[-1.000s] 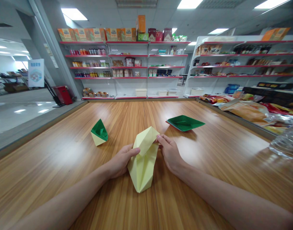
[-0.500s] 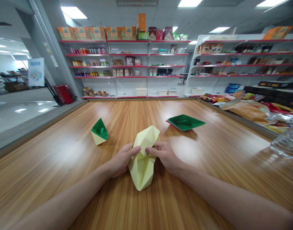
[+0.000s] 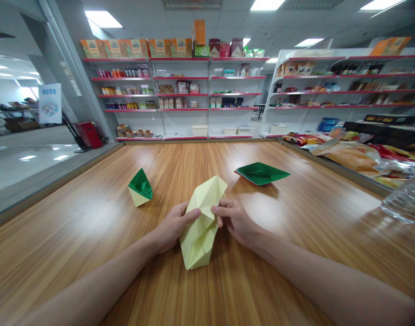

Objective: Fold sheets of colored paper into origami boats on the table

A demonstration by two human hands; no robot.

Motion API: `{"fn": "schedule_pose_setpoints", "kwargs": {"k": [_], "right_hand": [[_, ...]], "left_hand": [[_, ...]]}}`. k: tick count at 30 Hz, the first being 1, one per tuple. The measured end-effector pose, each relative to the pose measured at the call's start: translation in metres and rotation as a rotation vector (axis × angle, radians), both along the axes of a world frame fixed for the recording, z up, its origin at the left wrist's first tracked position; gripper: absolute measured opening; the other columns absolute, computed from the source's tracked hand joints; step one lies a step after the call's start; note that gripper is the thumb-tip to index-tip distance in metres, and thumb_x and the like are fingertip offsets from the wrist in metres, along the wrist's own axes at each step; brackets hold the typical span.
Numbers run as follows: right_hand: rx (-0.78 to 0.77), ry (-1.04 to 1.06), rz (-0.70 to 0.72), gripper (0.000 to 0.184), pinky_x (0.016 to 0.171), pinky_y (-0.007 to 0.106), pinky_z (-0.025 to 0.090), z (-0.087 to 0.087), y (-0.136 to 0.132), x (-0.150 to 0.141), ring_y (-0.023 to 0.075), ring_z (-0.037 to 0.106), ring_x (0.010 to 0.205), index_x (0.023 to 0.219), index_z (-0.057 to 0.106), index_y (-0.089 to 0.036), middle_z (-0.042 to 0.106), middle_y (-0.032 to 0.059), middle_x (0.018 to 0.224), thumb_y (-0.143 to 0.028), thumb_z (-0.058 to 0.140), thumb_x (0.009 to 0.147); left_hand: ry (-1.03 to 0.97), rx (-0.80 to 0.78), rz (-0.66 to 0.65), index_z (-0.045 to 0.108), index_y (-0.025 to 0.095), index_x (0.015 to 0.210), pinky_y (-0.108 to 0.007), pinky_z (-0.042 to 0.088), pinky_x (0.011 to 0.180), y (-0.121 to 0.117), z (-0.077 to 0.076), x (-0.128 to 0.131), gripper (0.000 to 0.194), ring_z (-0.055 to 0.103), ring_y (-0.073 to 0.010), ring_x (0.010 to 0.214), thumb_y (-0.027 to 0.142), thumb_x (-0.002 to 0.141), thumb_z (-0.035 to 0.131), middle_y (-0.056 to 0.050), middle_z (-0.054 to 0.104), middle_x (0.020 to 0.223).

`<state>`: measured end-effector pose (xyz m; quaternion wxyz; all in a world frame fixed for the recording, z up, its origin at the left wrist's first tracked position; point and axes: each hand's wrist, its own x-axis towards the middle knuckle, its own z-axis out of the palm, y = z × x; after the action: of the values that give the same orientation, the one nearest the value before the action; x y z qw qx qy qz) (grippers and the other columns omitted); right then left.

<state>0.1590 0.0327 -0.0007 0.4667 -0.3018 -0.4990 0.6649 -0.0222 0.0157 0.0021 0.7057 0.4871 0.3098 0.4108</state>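
Note:
A pale yellow folded paper, creased and partly hollow, is held between my two hands above the wooden table. My left hand grips its left edge, thumb on top and fingers behind. With thumb and fingers, my right hand pinches the right edge near the middle. To the left rests a small green and pale yellow paper boat. A wider green paper boat with a reddish underside lies beyond my right hand.
Clear plastic stands at the right edge. Snack bags are heaped beyond the table's right rim. Shelves of goods line the back, and a red case stands on the floor at left.
The yellow paper has tilted, its lower end shifting left. My right hand has slid slightly to the right along its edge; my left hand keeps nearly the same place.

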Motion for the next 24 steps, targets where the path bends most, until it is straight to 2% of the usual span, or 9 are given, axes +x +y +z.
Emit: {"fn": "schedule_pose_setpoints", "kwargs": {"k": [3,5,7,10,13,20,24], "right_hand": [[-0.013,-0.007,-0.035,0.035,0.051,0.024,0.030,0.000,0.001,0.001,0.0093,0.039,0.045,0.039,0.050,-0.017,0.044,-0.0031,0.037,-0.030,0.070,0.064],[0.000,-0.015,-0.032,0.035,0.050,0.024,0.029,-0.001,0.001,0.001,0.0090,0.038,0.044,0.039,0.050,-0.017,0.043,-0.0036,0.036,-0.031,0.069,0.065],[0.039,-0.024,-0.006,0.031,0.053,0.024,0.034,-0.003,0.001,0.001,0.0101,0.044,0.048,0.046,0.057,-0.015,0.050,-0.0016,0.042,-0.034,0.068,0.069],[0.118,-0.077,0.072,0.026,0.062,0.026,0.042,-0.004,-0.001,0.000,0.0128,0.056,0.060,0.065,0.069,-0.013,0.064,0.0025,0.062,-0.037,0.067,0.073],[0.173,-0.164,0.108,0.027,0.066,0.027,0.046,-0.003,-0.005,-0.002,0.0148,0.061,0.067,0.077,0.073,-0.013,0.069,0.0042,0.072,-0.040,0.068,0.075],[0.228,-0.240,0.114,0.035,0.063,0.027,0.047,0.000,-0.008,-0.002,0.0156,0.062,0.066,0.074,0.071,-0.013,0.069,0.0056,0.071,-0.046,0.063,0.077],[0.213,-0.202,0.110,0.033,0.072,0.031,0.048,0.001,-0.009,-0.003,0.0168,0.062,0.072,0.072,0.071,-0.014,0.068,0.0048,0.071,-0.045,0.061,0.079]], "left_hand": [[-0.010,0.008,-0.005,0.059,0.012,0.109,-0.030,0.049,0.071,0.000,-0.001,0.000,0.041,0.065,-0.0221,0.082,0.037,0.078,0.067,-0.013,0.067,0.101],[-0.021,0.012,-0.014,0.059,0.013,0.109,-0.031,0.049,0.073,0.000,0.000,-0.001,0.041,0.065,-0.0222,0.082,0.037,0.077,0.068,-0.013,0.067,0.101],[-0.034,0.010,-0.027,0.059,0.013,0.109,-0.031,0.050,0.072,0.000,0.001,-0.001,0.041,0.065,-0.0223,0.082,0.037,0.077,0.068,-0.013,0.067,0.100],[-0.052,-0.019,-0.025,0.059,0.013,0.108,-0.031,0.049,0.073,-0.001,0.001,-0.001,0.041,0.066,-0.0223,0.083,0.038,0.077,0.068,-0.012,0.068,0.098],[-0.060,-0.040,-0.002,0.057,0.013,0.110,-0.032,0.050,0.075,-0.001,0.001,-0.001,0.042,0.066,-0.0223,0.083,0.037,0.077,0.068,-0.012,0.068,0.098],[-0.001,0.043,0.059,0.056,0.011,0.108,-0.029,0.050,0.067,-0.003,0.003,-0.002,0.041,0.065,-0.0204,0.077,0.031,0.076,0.070,-0.013,0.067,0.097],[0.045,0.012,0.103,0.056,0.011,0.110,-0.027,0.050,0.062,-0.001,0.004,-0.003,0.043,0.065,-0.0184,0.072,0.030,0.075,0.071,-0.012,0.068,0.094]]}}
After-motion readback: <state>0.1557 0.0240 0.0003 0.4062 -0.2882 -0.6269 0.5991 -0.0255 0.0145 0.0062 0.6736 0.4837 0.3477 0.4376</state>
